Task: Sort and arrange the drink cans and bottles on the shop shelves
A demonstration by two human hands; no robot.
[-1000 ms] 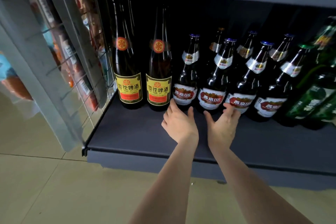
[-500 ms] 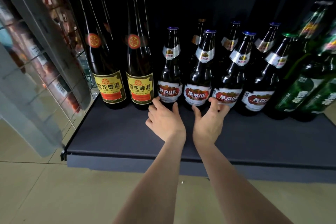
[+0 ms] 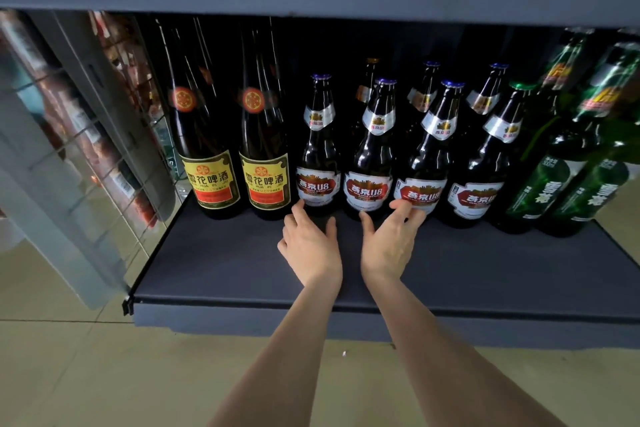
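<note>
Brown beer bottles [image 3: 367,163] line a dark shelf [image 3: 242,263] as relaxed, empty left hand [image 3: 309,246] and right hand [image 3: 389,243] reach their bases.

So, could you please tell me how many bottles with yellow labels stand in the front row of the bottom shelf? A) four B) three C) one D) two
D: two tall bottles with yellow labels stand side by side at the left end of the shelf, next to the red-labelled bottles.
</note>
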